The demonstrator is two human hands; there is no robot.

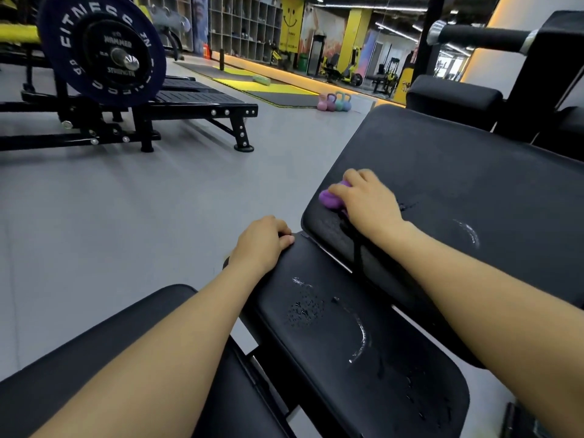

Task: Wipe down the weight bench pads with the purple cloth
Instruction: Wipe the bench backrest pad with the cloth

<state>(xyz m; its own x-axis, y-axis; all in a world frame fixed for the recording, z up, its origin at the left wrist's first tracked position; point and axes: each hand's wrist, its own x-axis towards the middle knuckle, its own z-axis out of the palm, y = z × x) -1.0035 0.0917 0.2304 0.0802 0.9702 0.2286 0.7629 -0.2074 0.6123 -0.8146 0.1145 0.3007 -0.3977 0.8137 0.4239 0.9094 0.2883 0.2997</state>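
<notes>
r hand point(366, 197) gripping purple cloth point(331, 197) on back pad point(458, 172), l hand point(262, 240) curled over seat pad point(331, 327) edge

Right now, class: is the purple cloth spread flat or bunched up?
Bunched up: the purple cloth shows as a rounded wad under the right hand, whose fingers curl over it.

2 bare forearms, no sleeves, hands point(262, 240) unadorned

A gym: a loaded barbell plate point(101, 49), padded benches point(354, 336), kettlebells point(334, 102), floor mats point(252, 83).
</notes>
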